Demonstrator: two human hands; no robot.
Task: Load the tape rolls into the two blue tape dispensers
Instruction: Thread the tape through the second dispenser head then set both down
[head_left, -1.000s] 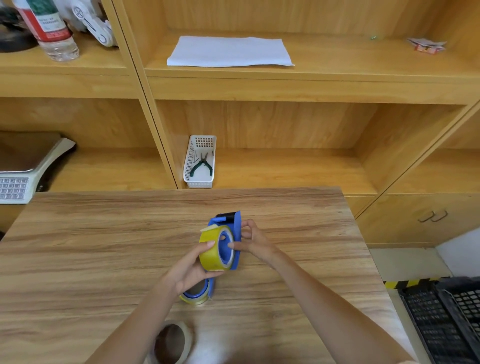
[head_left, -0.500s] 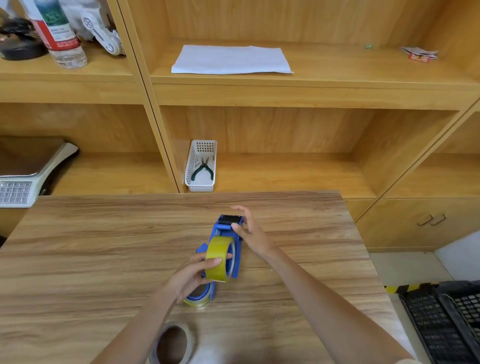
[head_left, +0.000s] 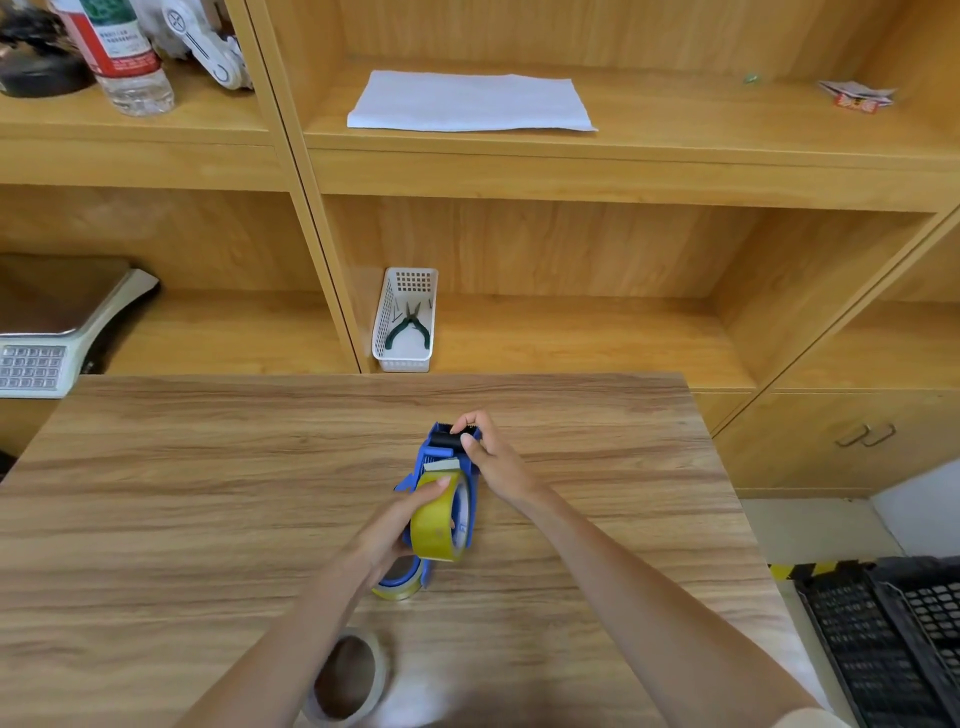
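A blue tape dispenser (head_left: 440, 457) stands on the wooden table (head_left: 208, 493) with a yellow tape roll (head_left: 435, 525) seated in it. My left hand (head_left: 397, 525) grips that roll from the left, thumb on top. My right hand (head_left: 493, 460) pinches the dispenser's black roller end at the far side. Just below my left hand lies a second blue dispenser (head_left: 402, 579) holding a clear-yellowish roll, partly hidden by my wrist. A pale, nearly spent tape roll (head_left: 345, 678) lies flat near the table's front edge.
Wooden shelves stand behind the table. A white basket (head_left: 406, 317) with pliers sits on the lower shelf, a scale (head_left: 57, 332) at the left. White paper (head_left: 470, 101) and a water bottle (head_left: 117, 52) rest higher up. A black crate (head_left: 893, 644) stands on the floor at right.
The dispenser with the yellow roll has come down lower onto the table. My right hand slid from the roll's side up to the dispenser's black roller end. The camera tilted slightly.
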